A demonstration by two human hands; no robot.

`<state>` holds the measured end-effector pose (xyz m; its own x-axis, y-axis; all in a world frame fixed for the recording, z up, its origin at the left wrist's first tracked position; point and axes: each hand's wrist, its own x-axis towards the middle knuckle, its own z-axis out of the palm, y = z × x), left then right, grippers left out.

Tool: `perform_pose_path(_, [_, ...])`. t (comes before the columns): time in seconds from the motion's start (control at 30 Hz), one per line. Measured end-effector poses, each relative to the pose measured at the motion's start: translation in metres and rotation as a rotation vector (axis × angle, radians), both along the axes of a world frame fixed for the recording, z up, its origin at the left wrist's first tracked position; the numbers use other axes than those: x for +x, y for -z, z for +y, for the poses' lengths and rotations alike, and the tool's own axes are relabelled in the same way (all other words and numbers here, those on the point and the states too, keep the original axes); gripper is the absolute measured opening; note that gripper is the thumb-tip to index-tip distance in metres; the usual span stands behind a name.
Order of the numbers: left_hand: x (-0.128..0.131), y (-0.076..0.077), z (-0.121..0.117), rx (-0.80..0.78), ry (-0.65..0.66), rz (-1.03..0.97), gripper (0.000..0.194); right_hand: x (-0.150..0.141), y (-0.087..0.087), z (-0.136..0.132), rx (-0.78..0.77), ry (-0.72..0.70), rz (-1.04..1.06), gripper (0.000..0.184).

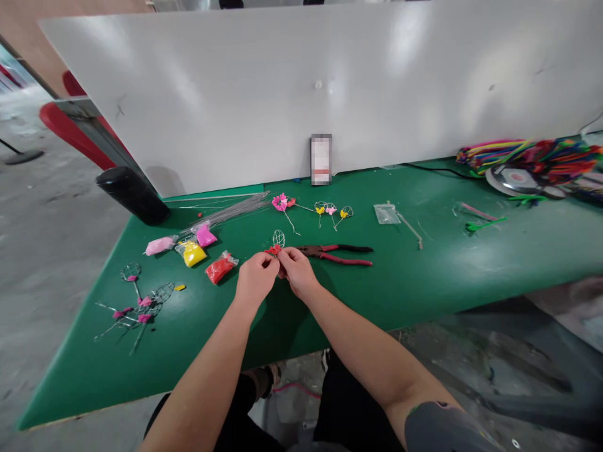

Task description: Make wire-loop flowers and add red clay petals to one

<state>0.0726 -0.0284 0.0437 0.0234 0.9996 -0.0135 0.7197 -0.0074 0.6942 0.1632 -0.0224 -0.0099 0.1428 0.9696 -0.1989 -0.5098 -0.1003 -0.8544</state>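
Observation:
Both my hands meet over the green table [358, 295], fingers pinched together. Between them is a small wire racket [279, 238] with an oval mesh head pointing away from me and red clay [272, 250] at its neck. My left hand [257, 276] and my right hand [296, 270] are both closed on it; the handle is hidden by my fingers. Right beside my right hand lie pliers [339, 252] with red and black handles. A packet of red clay [221, 268] rests left of my left hand.
Pink [161, 245], yellow [192, 252] and magenta [206, 235] clay packets lie left. Several wire rackets [144, 304] sit front left, others [332, 211] farther back. Straight wires [235, 210], a black cylinder [132, 193], a propped phone [321, 160] and pipe cleaners [527, 157] line the white board [264, 94].

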Motion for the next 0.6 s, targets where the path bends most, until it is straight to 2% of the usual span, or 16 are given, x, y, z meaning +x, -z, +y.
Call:
perform_pose_path(0.23, [0.0040,-0.0014,-0.0024,0.019,-0.011,0.014,0.019,-0.0003,0.0004,0.0009,0.005,0.021,-0.012,0.029])
perform_pose_path(0.6, [-0.0009,-0.0014,-0.0004,-0.003,-0.066,-0.051,0.016,0.0030,0.0031,-0.0018,-0.003,-0.029,-0.005,0.032])
